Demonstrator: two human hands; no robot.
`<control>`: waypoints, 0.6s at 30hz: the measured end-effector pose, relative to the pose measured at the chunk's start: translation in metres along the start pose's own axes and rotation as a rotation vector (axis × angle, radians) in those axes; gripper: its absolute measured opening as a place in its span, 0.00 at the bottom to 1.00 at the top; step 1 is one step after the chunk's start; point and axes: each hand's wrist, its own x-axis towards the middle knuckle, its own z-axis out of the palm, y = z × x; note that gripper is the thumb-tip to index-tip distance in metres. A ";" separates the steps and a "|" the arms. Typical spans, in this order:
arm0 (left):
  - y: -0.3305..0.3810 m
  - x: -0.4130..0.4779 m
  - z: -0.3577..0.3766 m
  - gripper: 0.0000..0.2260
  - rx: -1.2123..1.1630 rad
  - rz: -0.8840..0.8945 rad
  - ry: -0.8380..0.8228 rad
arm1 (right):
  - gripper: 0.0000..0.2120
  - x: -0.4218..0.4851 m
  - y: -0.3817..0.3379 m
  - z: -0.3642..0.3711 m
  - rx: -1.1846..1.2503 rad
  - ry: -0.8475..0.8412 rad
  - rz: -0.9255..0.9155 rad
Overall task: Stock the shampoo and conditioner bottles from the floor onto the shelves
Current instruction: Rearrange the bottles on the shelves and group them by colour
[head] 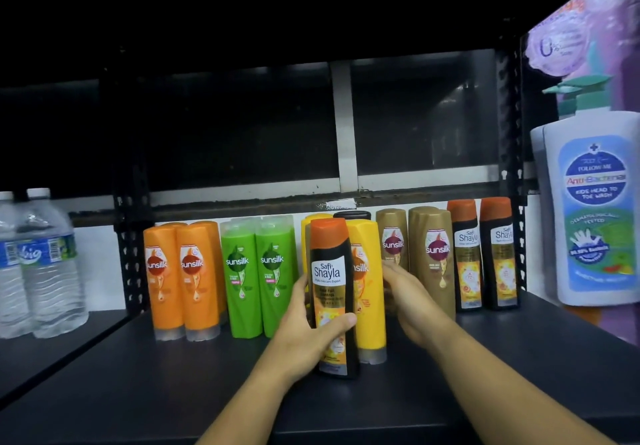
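Shampoo bottles already stand in a row along the back edge of the shelf (173, 375): orange bottles (183, 278) toward the left end, then green bottles (256, 271), yellow bottles (367, 288) in the middle, gold bottles (433, 257), and two black bottles with orange caps (485, 254) toward the right end.

One more black bottle (332, 292) of that last kind is out in front of the yellow ones, nearer the front edge. The left hand (308, 333) holds it, with the fingers wrapped round the lower body and the thumb across the label. It stands nearly upright, and its base is at or just above the shelf board; I cannot tell which.

The right hand (408, 299) reaches into the gap between the yellow and gold bottles with its fingers stretched out and holding nothing. Blur hides whether they touch a bottle.

By my reading most of the row is stocked, and this bottle has yet to join its two matches by the right end. The floor is out of sight, so how many bottles remain cannot be judged.

Water bottles (45, 264) stand on the neighbouring shelf to the left, and a white pump bottle (595, 209) stands at the right.
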 end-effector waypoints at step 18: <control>-0.002 0.000 -0.005 0.39 0.033 0.003 0.047 | 0.09 -0.001 0.023 -0.001 -0.196 0.241 -0.143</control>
